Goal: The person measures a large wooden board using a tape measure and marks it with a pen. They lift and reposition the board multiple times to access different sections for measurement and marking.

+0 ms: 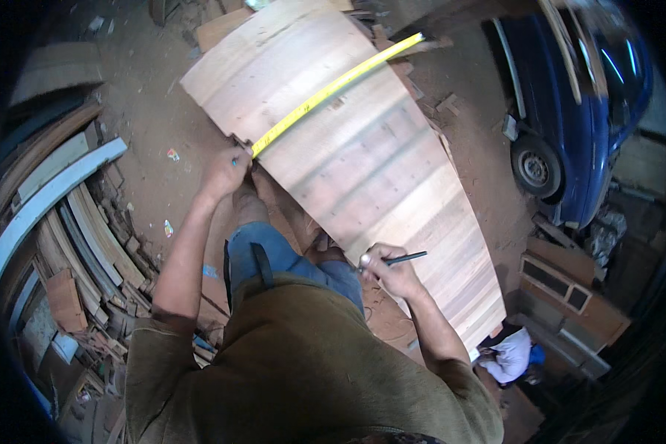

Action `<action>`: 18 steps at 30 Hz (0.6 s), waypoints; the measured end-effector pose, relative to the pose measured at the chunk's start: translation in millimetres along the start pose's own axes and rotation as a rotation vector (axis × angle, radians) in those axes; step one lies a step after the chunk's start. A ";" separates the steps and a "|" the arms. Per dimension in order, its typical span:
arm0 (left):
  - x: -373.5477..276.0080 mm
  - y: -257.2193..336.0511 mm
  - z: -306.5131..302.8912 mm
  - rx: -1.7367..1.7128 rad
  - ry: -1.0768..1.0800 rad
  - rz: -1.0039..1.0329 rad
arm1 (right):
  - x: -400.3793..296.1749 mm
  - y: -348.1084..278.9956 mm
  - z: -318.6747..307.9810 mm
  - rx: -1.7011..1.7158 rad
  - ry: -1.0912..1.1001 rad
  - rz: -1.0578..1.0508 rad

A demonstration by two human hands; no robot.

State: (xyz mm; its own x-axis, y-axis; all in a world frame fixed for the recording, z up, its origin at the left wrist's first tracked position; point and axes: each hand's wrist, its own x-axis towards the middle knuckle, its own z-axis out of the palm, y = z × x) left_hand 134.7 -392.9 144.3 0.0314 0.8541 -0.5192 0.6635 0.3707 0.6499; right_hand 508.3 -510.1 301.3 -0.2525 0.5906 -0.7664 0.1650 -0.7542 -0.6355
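A long wooden panel of joined boards lies raised above the ground before me, running from upper left to lower right. My left hand is closed at its near edge, gripping the near end of a yellow tape measure blade. The blade slants across the panel, and its other end sticks out past the far edge. Whether a tape case sits inside my left fist is hidden. My right hand holds a dark pencil or pen at the panel's near edge, lower along the board.
Stacked curved boards and offcuts fill the left side. A blue vehicle stands at the right, above a wooden cabinet-like piece. Past the panel's lower end is a person in a white top. Scraps litter the dirt floor.
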 end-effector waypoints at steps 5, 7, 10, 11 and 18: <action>-72.4 25.0 153.0 -0.025 -0.054 -0.069 | -82.9 92.5 -81.3 0.160 0.412 -0.259; -101.0 37.2 194.6 -0.110 -0.137 -0.167 | -114.3 123.0 -102.4 0.226 0.489 -0.225; -134.3 55.4 237.7 -0.007 -0.148 -0.161 | -143.4 157.8 -124.8 0.291 0.563 -0.181; -144.7 60.7 247.5 0.011 -0.158 -0.158 | -146.8 163.9 -131.7 0.277 0.565 -0.177; -185.0 71.4 297.8 0.105 -0.196 -0.144 | -130.6 171.0 -151.1 0.272 0.588 -0.143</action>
State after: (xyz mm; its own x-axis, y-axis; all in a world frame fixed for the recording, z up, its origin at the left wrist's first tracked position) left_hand 398.8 -633.1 121.5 0.0690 0.7044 -0.7064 0.7451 0.4344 0.5061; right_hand 713.5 -672.8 278.7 0.3215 0.6902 -0.6483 -0.0978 -0.6568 -0.7477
